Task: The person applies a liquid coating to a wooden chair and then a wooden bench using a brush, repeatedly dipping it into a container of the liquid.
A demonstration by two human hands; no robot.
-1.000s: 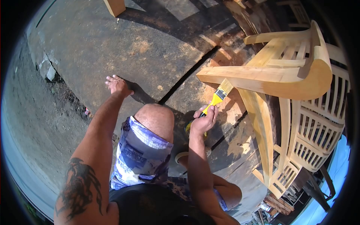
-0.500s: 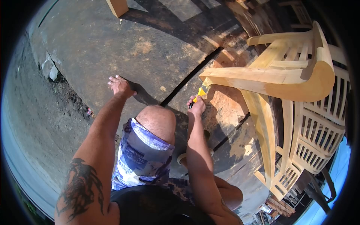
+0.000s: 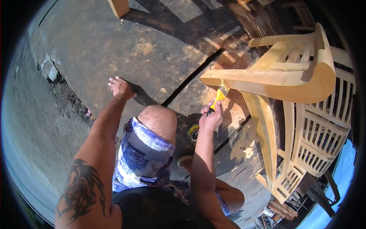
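My right hand (image 3: 211, 115) is closed round the black and yellow handle of a paintbrush (image 3: 219, 98). The bristles touch the lower edge of a pale wooden chair's leg (image 3: 244, 77), a little in from its end. The chair lies tipped over on the right. My left hand (image 3: 121, 87) rests on the dark floor with its fingers spread, holding nothing. Between my knee and right forearm, a small round can (image 3: 193, 132) stands on the floor, partly hidden by the arm.
More slatted wooden furniture (image 3: 324, 129) stands behind the chair at the right. A wooden block or leg end (image 3: 119, 7) is at the top. Long gaps cross the floor slabs (image 3: 152, 49). Scrap wood (image 3: 283, 209) lies at the lower right.
My right hand has moved right with the brush, from the leg's end to farther along it. The can now shows beside my forearm. My left hand stays on the floor.
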